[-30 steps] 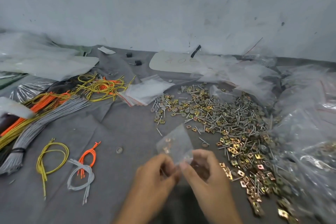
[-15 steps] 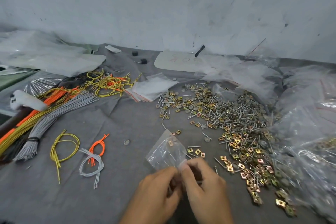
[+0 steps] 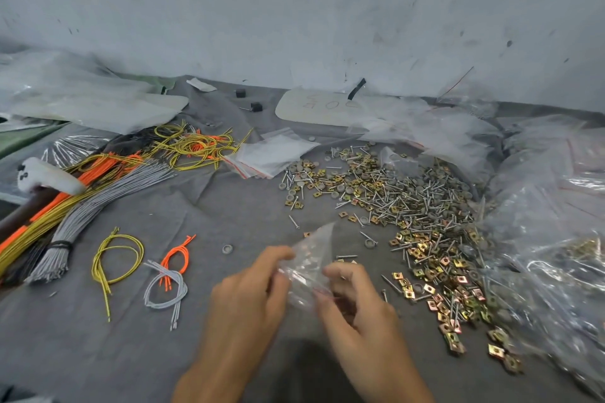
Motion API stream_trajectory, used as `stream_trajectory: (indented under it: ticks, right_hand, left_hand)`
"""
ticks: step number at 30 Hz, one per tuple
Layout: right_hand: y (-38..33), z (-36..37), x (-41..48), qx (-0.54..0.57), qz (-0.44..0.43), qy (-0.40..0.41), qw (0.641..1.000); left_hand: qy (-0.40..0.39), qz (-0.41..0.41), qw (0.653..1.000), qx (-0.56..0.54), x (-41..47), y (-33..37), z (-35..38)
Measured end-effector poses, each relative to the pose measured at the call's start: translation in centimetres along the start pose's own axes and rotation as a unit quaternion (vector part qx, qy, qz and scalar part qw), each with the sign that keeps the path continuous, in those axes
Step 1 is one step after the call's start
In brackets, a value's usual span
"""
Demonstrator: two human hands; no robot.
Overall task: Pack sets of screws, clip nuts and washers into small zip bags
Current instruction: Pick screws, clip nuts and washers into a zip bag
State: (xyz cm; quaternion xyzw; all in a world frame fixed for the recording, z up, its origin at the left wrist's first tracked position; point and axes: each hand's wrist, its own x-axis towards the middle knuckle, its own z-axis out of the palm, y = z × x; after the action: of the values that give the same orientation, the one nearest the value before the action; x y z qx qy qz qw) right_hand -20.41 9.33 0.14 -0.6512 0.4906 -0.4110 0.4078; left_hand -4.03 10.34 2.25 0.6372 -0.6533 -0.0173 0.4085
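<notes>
Just left of the heap of screws, clip nuts and washers (image 3: 409, 203): small zip bag (image 3: 307, 258), partly filled, fingers of left hand (image 3: 248, 298) and right hand (image 3: 357, 307) clamped on it; heap large, packing seemingly far from done.

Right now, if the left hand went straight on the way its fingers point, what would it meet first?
The small zip bag, which the left hand is pinching. Past that, probably the pile of screws, though depth is unclear.
</notes>
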Motion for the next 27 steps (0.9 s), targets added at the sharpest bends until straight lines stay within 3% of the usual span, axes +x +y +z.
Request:
stream_trajectory:
  ticks: [3,6,10,14,17,22,27]
  right_hand:
    - [0.8,0.7,-0.3,0.048,0.003,-0.032,0.998]
    - [2.6,1.3,-0.3,-0.123,-0.085,-0.036,0.988]
    - [2.8,3.7,0.0,-0.296,-0.243,-0.102,0.918]
    - [3.0,5.5,0.4,-0.337,-0.330,-0.135,0.871]
    - [4.1,4.6,1.3,-0.335,-0.311,-0.131,0.880]
    - [5.3,1.9,3.1,-0.393,-0.260,-0.037,0.881]
    - [6.2,-0.2,5.1,-0.417,-0.114,0.041,0.901]
  left_hand:
    - [0.102,-0.052,0.993,-0.003,0.7,-0.8,-1.1]
    - [0.162,-0.098,0.982,0.022,1.2,-1.9,-2.1]
    - [0.174,-0.114,0.977,0.053,1.8,-2.7,-2.7]
    - [0.173,-0.106,0.978,0.046,1.6,-3.1,-2.1]
    - [0.160,-0.113,0.980,0.044,1.3,-3.5,-1.8]
    - [0.110,-0.115,0.987,0.025,0.8,-4.0,0.5]
    - [-0.001,-0.085,0.995,0.053,0.6,-3.6,3.9]
